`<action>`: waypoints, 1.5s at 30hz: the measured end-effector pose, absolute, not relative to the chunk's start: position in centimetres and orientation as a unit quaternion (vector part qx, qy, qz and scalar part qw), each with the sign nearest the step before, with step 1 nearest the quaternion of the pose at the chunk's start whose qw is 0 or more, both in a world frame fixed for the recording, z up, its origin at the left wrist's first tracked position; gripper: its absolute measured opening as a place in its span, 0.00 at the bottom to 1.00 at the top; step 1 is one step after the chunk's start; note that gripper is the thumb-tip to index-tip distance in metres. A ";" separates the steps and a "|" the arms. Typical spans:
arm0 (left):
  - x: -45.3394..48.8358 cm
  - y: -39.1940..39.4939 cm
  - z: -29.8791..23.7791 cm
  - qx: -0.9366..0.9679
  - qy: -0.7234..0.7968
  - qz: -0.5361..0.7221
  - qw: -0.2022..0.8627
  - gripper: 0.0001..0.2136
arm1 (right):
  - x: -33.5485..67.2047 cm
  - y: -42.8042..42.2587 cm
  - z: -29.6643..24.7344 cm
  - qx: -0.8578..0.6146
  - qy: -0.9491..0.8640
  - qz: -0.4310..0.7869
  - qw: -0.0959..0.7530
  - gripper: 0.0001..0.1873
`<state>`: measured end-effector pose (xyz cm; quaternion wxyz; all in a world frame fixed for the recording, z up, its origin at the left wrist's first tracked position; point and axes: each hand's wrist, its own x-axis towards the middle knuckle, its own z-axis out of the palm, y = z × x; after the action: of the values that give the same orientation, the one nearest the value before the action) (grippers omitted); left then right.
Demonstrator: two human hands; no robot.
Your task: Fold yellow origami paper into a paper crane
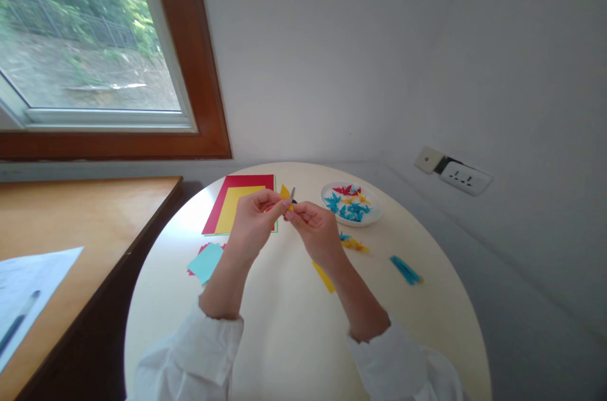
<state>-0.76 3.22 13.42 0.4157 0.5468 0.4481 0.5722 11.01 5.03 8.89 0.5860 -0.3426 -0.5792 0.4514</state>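
Observation:
My left hand (pixel 253 217) and my right hand (pixel 315 227) meet above the round cream table (pixel 284 338). Together they pinch a small folded yellow paper piece (pixel 285 193), fingers closed on it. Behind the hands lie red and yellow paper sheets (pixel 234 202). A white plate (pixel 374 216) with several small blue, red and yellow folded paper figures stands to the right of the hands.
A light blue paper square (pixel 206 262) over a red one lies at the left. A yellow strip (pixel 324 276), small folded figures (pixel 353 243) and a blue folded piece (pixel 405 269) lie on the table. A wooden desk (pixel 71 224) with a paper sheet and pen stands at the left.

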 end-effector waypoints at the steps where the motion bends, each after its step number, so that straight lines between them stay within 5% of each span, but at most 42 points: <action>1: -0.8 3.2 13.4 0.543 0.448 0.573 0.419 0.08 | 11.0 5.0 8.9 -0.342 -0.579 0.453 0.585 0.09; 45: -0.9 3.5 13.3 0.563 0.418 0.563 0.437 0.13 | 12.1 5.0 9.3 -0.357 -0.655 0.389 0.541 0.16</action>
<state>-0.88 3.52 13.35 0.4372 0.5629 0.4184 0.5630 12.12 4.96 9.35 0.5407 -0.3571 -0.6546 0.3894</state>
